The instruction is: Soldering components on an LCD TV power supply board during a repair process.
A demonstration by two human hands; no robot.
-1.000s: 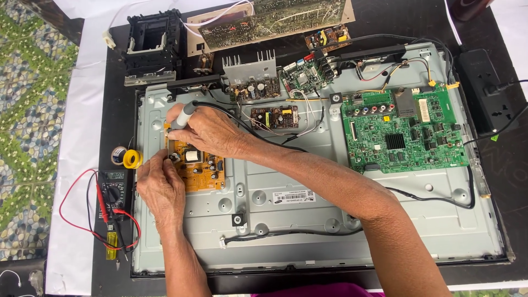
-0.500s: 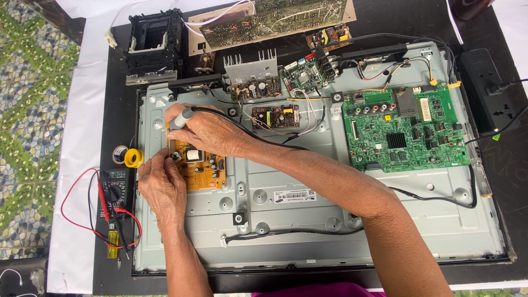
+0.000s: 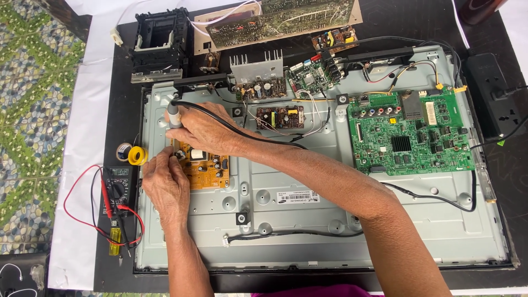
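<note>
An orange circuit board (image 3: pixel 206 169) lies on the left part of a grey metal television back panel (image 3: pixel 308 220). My right hand (image 3: pixel 201 129) grips a grey-handled soldering iron (image 3: pixel 174 114), pointed down at the board's upper left corner; its black cord runs off to the right. My left hand (image 3: pixel 165 184) rests at the board's left edge, fingers pinched together near the iron's tip. What the fingers pinch is too small to tell.
A green main board (image 3: pixel 410 135) sits on the panel's right. Small boards and a heatsink (image 3: pixel 258 71) lie along the top. A multimeter (image 3: pixel 116 190) with red and black leads, a yellow solder reel (image 3: pixel 137 155) and a black power strip (image 3: pixel 492 102) flank the panel.
Both hands stay at the orange board's corner. The right hand with the iron has shifted only slightly; nothing was picked up or released.
</note>
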